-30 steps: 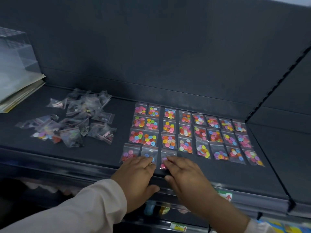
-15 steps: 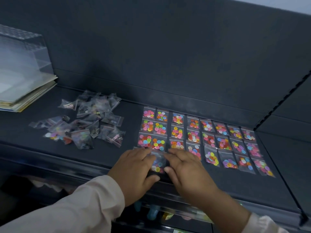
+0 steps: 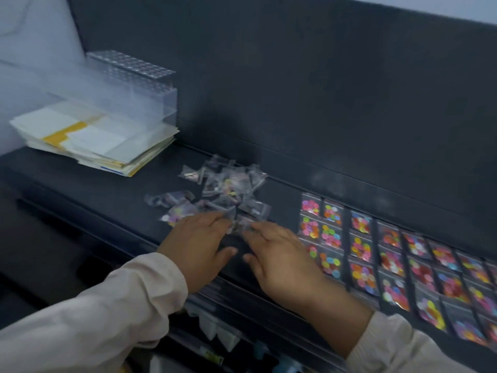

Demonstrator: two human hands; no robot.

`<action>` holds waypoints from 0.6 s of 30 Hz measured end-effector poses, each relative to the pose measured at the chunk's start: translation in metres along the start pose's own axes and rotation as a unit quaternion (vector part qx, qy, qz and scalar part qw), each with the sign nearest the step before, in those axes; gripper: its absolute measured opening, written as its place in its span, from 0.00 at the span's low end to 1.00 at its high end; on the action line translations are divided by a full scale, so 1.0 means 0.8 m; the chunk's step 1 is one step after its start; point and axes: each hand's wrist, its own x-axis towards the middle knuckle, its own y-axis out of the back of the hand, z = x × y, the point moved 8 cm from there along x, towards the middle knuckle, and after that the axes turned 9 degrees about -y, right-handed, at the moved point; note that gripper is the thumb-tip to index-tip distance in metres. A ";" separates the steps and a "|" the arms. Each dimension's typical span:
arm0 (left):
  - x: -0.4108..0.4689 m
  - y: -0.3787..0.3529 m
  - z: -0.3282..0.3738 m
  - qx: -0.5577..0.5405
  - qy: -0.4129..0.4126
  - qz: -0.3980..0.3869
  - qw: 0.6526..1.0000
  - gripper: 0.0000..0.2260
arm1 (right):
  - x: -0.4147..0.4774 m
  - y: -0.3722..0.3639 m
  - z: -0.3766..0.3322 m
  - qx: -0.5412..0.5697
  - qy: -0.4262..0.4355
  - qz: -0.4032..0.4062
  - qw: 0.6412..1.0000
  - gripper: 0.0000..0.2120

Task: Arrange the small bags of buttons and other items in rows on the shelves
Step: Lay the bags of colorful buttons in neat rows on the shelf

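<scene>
A loose pile of small clear bags [image 3: 228, 184] lies on the dark shelf [image 3: 107, 189], some with coloured buttons, some with small clips. To its right, bags of coloured buttons [image 3: 360, 246] lie flat in neat rows. My left hand [image 3: 199, 246] and my right hand [image 3: 282, 257] lie side by side, palms down, at the near edge of the pile. Their straight fingers touch the nearest bags. The frame is blurred, so I cannot make out whether a bag is pinched between the fingertips. My right hand covers part of the rows' left end.
A stack of white and yellow papers [image 3: 102, 135] sits at the shelf's left end under a clear plastic box [image 3: 134, 84]. The dark back panel rises behind the shelf. Below the front edge, a lower shelf holds small packets [image 3: 223, 335].
Both hands have left the front row of button bags and moved left to the loose pile. The view has swung left with them.
</scene>
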 end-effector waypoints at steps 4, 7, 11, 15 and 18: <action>-0.014 0.008 -0.059 -0.020 0.046 0.008 0.999 0.25 | 0.038 -0.022 -0.038 0.018 0.028 0.001 0.999 0.21; -0.022 0.011 -0.096 -0.035 0.081 0.009 0.996 0.25 | 0.067 -0.030 -0.053 0.032 0.001 -0.020 0.999 0.21; -0.023 0.013 -0.133 -0.056 0.117 0.026 0.991 0.23 | 0.103 -0.044 -0.062 0.032 -0.058 -0.055 0.996 0.30; -0.015 0.010 -0.156 -0.062 0.118 0.021 0.991 0.23 | 0.125 -0.063 -0.062 -0.006 -0.084 -0.088 0.993 0.21; -0.005 0.008 -0.165 -0.067 0.114 0.006 0.991 0.25 | 0.138 -0.059 -0.054 0.041 -0.101 -0.062 0.992 0.06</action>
